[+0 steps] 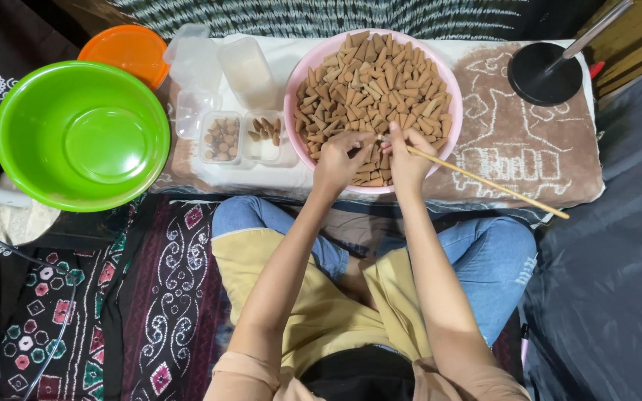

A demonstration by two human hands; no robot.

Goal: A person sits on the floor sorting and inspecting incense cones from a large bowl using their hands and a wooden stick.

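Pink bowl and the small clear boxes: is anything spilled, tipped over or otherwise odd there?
Nothing looks spilled. The brown cones all stay inside the pink bowl. One clear box lies on its side behind the filled tray. The long thin stick in the right hand juts past the bowl's rim, over the patterned cloth.

Packaging-wise all I can spot from my feed is a bunch of small clear plastic boxes left of the big bowl. One small clear plastic box is packed with upright brown cones, and the clear plastic box right beside it has only a few lying loose. Behind them sit empty clear plastic tubs and lids, kind of stacked and tilted. No labels, signs or screens anywhere I can see.
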